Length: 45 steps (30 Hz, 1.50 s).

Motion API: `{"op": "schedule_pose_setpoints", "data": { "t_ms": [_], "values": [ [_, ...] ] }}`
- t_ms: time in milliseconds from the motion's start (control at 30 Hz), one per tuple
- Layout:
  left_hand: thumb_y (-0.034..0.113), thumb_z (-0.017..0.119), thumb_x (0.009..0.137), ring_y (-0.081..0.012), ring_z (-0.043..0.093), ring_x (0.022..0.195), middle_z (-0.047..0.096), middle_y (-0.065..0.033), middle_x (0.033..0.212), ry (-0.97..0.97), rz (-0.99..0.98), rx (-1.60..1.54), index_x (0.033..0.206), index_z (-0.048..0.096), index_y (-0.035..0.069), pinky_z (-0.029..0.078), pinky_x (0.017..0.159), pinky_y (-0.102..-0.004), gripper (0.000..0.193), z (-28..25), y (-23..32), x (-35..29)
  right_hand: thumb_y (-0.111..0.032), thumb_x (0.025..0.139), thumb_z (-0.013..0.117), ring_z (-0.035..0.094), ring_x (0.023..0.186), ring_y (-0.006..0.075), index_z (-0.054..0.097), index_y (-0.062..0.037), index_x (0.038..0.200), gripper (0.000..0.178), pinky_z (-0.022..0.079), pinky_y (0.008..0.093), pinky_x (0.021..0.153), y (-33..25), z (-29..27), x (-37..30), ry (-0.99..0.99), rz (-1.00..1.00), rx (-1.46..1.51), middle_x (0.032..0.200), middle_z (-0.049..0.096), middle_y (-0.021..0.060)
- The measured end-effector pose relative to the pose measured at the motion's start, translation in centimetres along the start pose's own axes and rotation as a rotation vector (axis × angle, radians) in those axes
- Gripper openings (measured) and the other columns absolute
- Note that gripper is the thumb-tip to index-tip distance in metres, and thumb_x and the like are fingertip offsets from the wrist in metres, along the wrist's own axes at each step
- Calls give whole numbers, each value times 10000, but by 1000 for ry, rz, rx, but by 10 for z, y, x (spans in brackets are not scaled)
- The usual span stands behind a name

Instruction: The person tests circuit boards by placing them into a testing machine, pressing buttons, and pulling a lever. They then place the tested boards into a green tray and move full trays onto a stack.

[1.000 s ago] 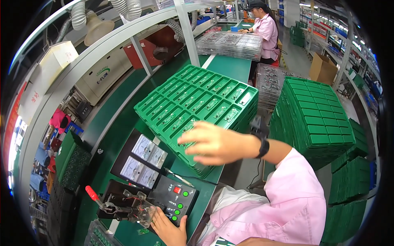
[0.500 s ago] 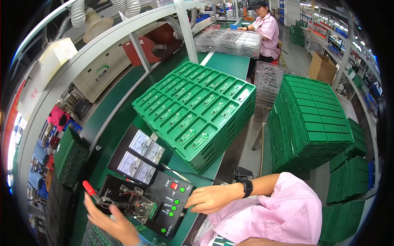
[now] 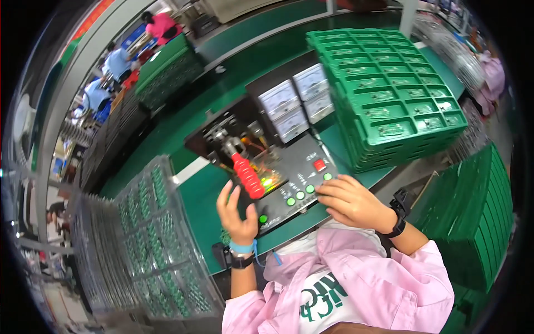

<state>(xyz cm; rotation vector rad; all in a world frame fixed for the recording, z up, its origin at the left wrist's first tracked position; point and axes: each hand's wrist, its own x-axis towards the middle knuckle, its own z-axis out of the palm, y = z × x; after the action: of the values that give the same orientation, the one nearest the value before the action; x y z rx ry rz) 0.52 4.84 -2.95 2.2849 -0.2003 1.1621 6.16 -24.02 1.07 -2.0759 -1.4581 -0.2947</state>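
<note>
A black test box with a toggle clamp stands before me. The clamp's red lever handle (image 3: 248, 176) points toward me over the fixture, where a yellow-green light (image 3: 267, 182) glows; the circuit board under it is mostly hidden. My left hand (image 3: 238, 216) is beside the handle's end, fingers spread and holding nothing. At the front right of the control panel (image 3: 295, 161), my right hand (image 3: 351, 205) has its fingers stretched out close to the round green buttons (image 3: 301, 195). Whether a fingertip touches a button I cannot tell. A red switch (image 3: 319, 165) sits above them.
Analog meters (image 3: 292, 108) stand behind the panel. To the right, stacked green trays (image 3: 384, 119) hold small circuit boards. At the left is a pile of clear plastic trays (image 3: 192, 245) with many green boards. More green trays (image 3: 467, 217) stand at far right; people work in the distance.
My view has turned left, bringing the clear trays in. The red lever has swung down toward me, and a light now glows at the fixture. My left hand is off the lever.
</note>
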Motion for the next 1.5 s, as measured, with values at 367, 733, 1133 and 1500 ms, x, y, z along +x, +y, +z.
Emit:
{"op": "schedule_pose_setpoints", "data": {
  "t_ms": [367,733,1133,1500],
  "values": [
    [364,580,892,-413,430,1245,445,-223,1378,-46,-97,-114,1237,585,50,334,1035,-511,467,7,-14,-12,-154,725,707,545,1149,209,621,-117,1190,475,393,433,1010,-6,72,-1,136,36,-321,1262,595,32],
    [646,523,872,-428,226,1380,268,-249,1480,-318,20,259,1289,608,142,224,1094,-549,660,-5,-7,-2,-192,770,693,593,1006,199,646,-96,1132,378,423,400,890,-2,64,9,168,67,-120,1166,632,33],
    [598,514,908,-455,276,1353,227,-268,1495,-11,-90,7,1402,410,93,247,1085,-567,715,10,-10,-12,-261,879,639,672,855,240,628,-113,1150,308,529,324,647,17,-22,222,614,-342,172,1187,657,77],
    [442,544,946,-368,388,1307,349,-194,1451,80,-190,-92,1361,421,-10,348,1044,-494,626,10,-3,-12,-101,831,623,620,1061,320,653,-32,1081,261,533,380,852,-17,-103,-69,920,534,-591,1170,637,154]
  ]
}}
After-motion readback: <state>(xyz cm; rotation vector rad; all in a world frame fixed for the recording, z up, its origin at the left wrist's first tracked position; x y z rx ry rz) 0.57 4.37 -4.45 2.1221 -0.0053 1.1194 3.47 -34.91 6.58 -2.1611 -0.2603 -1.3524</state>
